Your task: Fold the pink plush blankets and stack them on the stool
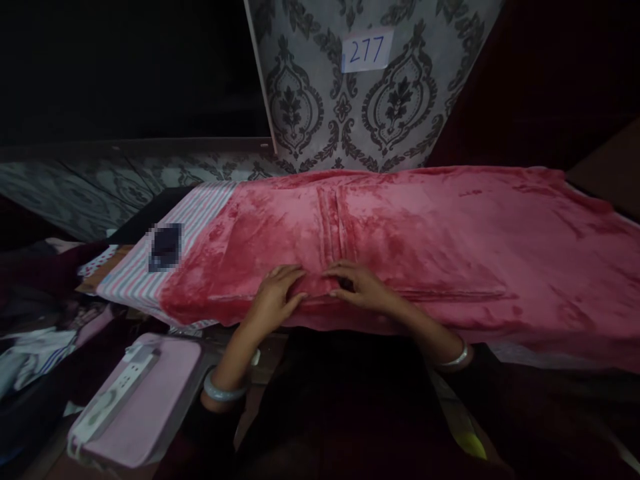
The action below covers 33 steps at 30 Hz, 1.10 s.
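Note:
A red plush cloth [400, 247] lies folded in front of me, its two sides meeting at a ridged seam near the middle. Beneath it spreads a pinkish-red plush blanket [545, 267] of nearly the same colour. My left hand [280, 288] rests on the cloth's near edge, left of the seam, fingers bent and thumb apart from them. Just across the seam, my right hand [357, 285] touches the same edge, with a gap showing between thumb and fingers. Both palms face down or inward, and some fingertips are hard to make out against the fabric.
A striped cloth [133, 283] with a blurred dark item [167, 247] on it shows at the left end. Lower left, a power strip [117, 397] lies on a pink stool [165, 393]. A large dark screen [130, 73] and patterned wall [345, 113] stand behind.

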Each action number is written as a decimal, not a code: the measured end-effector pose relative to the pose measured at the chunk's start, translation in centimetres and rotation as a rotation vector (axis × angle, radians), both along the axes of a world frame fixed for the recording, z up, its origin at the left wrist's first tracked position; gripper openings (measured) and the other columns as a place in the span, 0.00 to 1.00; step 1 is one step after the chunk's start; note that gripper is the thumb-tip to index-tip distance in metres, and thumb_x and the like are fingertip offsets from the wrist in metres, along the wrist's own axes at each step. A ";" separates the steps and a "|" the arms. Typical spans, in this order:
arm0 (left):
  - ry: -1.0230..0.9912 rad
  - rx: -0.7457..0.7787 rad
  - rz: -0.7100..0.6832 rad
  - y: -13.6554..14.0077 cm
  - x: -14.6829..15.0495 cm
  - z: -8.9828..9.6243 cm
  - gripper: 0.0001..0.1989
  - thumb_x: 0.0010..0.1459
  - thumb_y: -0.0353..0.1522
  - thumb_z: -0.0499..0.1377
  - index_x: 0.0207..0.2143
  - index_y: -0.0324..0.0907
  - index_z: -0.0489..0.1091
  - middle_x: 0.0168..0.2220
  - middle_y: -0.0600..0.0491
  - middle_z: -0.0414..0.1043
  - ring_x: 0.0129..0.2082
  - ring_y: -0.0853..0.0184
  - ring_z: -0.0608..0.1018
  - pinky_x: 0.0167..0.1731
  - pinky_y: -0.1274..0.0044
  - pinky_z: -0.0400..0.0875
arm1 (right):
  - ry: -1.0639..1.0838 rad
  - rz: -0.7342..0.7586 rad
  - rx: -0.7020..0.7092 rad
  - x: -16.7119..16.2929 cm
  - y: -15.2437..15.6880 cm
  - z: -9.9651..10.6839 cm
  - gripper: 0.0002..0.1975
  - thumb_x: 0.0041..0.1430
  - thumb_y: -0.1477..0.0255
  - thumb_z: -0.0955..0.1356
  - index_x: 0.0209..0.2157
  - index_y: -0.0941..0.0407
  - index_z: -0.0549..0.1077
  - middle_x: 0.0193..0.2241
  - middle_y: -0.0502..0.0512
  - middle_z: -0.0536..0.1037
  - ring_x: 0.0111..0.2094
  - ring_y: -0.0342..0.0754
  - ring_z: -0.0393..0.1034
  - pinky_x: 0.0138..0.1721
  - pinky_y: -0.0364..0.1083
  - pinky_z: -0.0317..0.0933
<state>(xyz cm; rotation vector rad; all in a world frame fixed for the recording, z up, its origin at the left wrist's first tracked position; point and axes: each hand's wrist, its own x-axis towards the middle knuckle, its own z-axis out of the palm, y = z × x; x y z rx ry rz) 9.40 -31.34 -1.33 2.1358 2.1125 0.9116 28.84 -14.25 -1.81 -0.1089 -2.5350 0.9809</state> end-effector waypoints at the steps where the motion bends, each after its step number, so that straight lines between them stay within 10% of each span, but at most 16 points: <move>1: -0.007 0.006 -0.004 0.0 -0.1 0.1 0.20 0.64 0.36 0.62 0.56 0.42 0.72 0.56 0.42 0.75 0.57 0.55 0.75 0.57 0.57 0.70 | -0.003 0.004 -0.006 -0.1 0.0 0.1 0.16 0.65 0.67 0.70 0.53 0.56 0.77 0.43 0.60 0.77 0.43 0.52 0.72 0.46 0.52 0.67; 22: -0.002 -0.021 0.120 -1.1 -3.1 1.9 0.09 0.62 0.33 0.62 0.45 0.42 0.73 0.45 0.47 0.77 0.48 0.58 0.76 0.52 0.63 0.69 | -0.077 -0.147 -0.180 -2.2 0.5 2.9 0.04 0.52 0.78 0.67 0.30 0.55 0.70 0.25 0.46 0.71 0.26 0.42 0.61 0.30 0.42 0.55; 28: -0.004 0.089 0.146 -1.0 -3.7 1.7 0.04 0.65 0.31 0.55 0.36 0.41 0.69 0.35 0.50 0.70 0.38 0.62 0.73 0.39 0.71 0.69 | 0.071 -0.135 0.034 -2.0 -0.2 1.6 0.07 0.55 0.80 0.65 0.34 0.55 0.70 0.31 0.51 0.73 0.32 0.45 0.66 0.35 0.43 0.58; 33: 0.373 0.031 0.151 -1.7 -3.5 0.6 0.09 0.64 0.26 0.52 0.36 0.42 0.72 0.35 0.48 0.68 0.37 0.59 0.70 0.37 0.69 0.66 | 0.001 -0.152 0.381 -1.1 -1.5 -0.1 0.11 0.61 0.83 0.61 0.36 0.56 0.71 0.37 0.57 0.73 0.37 0.49 0.66 0.37 0.46 0.58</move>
